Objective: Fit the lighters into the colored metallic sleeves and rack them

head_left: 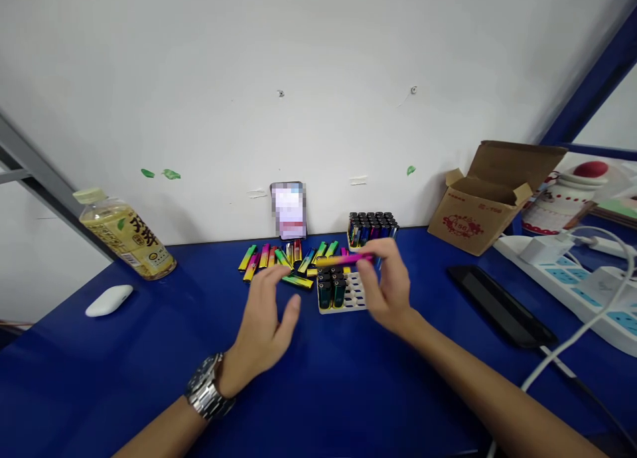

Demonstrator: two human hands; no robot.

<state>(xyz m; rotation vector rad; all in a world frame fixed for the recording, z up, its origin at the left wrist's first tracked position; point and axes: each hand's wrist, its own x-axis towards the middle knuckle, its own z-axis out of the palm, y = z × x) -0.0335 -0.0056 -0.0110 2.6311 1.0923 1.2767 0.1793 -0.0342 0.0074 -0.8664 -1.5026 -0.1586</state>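
My right hand (391,282) pinches a pink-and-yellow lighter (343,260) by its pink end and holds it level above a white holed tray (354,292). Several dark lighters (332,289) stand upright in the left part of that tray; my right hand hides its right side. My left hand (266,318) is open, fingers apart, with nothing in it. Its fingertips are close to a loose pile of shiny multicoloured lighters (297,281) lying on the blue table (318,391). Motion blurs the fingers of both hands a little.
Behind stands a second tray packed with upright lighters (373,229). A phone (289,212) leans on the wall. At left are a drink bottle (127,235) and a white case (109,301); at right, an open carton (478,206), a black device (502,305) and a power strip (562,279).
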